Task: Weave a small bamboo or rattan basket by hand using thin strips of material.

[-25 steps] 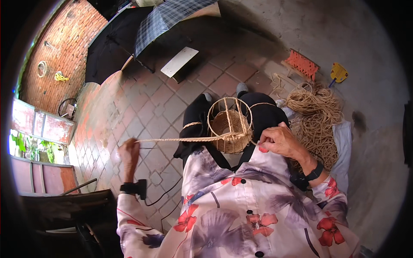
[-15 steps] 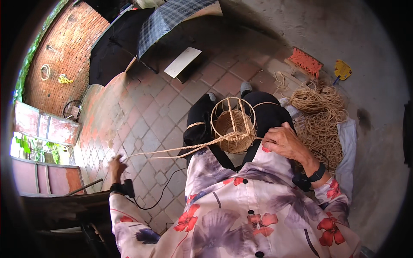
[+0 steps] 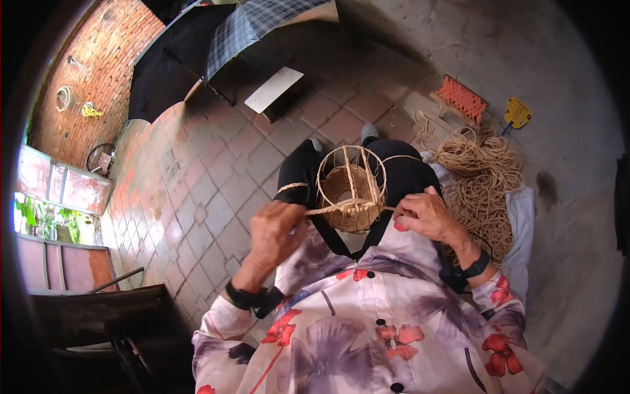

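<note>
A round woven basket point(image 3: 344, 184) with a wire rim and braided cord uprights sits between my knees. A braided cord point(image 3: 321, 210) runs leftward from the knotted cluster at the basket's near side to my left hand point(image 3: 279, 230), whose fingers are closed on it. My right hand point(image 3: 423, 217) is just right of the basket, fingers pinched on a thin cord end that comes from that cluster. A loop of cord circles each thigh.
A heap of tan cord point(image 3: 479, 171) on white cloth lies at my right, beside an orange-strung frame point(image 3: 459, 98) and a yellow fan point(image 3: 517, 111). Open umbrellas point(image 3: 170, 65), a white board point(image 3: 273, 90) and a brick wall point(image 3: 85, 79) are beyond; dark furniture point(image 3: 92, 308) stands at lower left.
My left hand swung out left along the cords, then moved back in close to the basket, where it now grips the cord. My right hand stayed near the basket's right side.
</note>
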Demonstrator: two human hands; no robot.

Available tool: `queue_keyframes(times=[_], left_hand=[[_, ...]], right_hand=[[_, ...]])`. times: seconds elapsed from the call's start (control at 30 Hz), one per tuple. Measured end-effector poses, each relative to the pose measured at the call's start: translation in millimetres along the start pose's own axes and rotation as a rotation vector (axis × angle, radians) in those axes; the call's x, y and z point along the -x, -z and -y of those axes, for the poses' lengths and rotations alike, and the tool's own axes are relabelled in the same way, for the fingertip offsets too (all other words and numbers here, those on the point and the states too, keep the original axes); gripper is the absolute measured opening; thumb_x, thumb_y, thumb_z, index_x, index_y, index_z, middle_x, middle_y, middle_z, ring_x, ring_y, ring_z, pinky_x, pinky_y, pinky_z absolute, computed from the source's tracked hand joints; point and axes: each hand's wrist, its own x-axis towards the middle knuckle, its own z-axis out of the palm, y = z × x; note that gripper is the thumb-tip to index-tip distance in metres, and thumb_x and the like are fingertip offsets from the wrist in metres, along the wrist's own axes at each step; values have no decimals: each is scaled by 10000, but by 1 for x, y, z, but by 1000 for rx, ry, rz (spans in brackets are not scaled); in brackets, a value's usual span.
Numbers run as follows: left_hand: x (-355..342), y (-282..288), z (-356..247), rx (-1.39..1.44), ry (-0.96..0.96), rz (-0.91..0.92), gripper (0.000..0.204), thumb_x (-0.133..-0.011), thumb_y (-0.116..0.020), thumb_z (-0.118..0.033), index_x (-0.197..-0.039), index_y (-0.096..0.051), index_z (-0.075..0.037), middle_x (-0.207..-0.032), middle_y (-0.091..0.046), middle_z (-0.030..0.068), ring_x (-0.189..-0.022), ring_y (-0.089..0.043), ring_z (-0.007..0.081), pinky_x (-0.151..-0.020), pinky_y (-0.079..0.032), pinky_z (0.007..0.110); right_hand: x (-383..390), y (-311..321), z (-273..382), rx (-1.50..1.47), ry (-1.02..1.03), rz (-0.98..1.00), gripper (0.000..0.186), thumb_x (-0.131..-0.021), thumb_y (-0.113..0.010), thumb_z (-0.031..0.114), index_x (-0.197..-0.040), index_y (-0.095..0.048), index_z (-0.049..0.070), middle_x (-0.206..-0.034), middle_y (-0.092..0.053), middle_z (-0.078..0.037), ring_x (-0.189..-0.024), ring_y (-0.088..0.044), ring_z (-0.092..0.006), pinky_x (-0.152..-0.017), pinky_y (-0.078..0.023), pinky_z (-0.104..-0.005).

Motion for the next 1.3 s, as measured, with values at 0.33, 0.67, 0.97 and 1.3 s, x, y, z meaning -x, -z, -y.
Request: queue_keyframes(times=[0.33,0.67,0.97,1.3], left_hand=[[83,84,130,-523,524,290,371,-726,-674,-73,-1094,-676,-118,-1013,-674,126,-798,-671,316,-697,-521,426],[-12,17,-34,388,302,278,253,-871,-677,-155,-1075,-635,-13,-975,-662,137,-639,-614,208,-605,-484,321],[-14,6,-21,532,199,170,149,-932,-621,-120,-977,-638,21,-751,-633,146,-633,-617,221,-588,-466,316],[-11,10,-15,584,268,255,134,-939,-603,-121,-966,-630,8,-775,-658,146,-697,-665,287,-637,-509,339]], right_hand=[[-5,34,32,-453,-82,-231,66,-858,-630,6,-923,-638,-7,-756,-635,-20,-659,-564,-36,-585,-466,-216],[-38,14,47,-461,-21,-72,242,-874,-573,-10,-1095,-659,36,-586,-523,-39,-528,-487,-52,-508,-409,-245],[-44,17,51,-328,58,-31,179,-876,-619,31,-1050,-663,29,-562,-543,-54,-474,-488,-78,-474,-399,-262],[-47,34,61,-632,-269,-39,102,-884,-568,16,-951,-645,17,-674,-643,-119,-590,-644,-267,-573,-500,-320]])
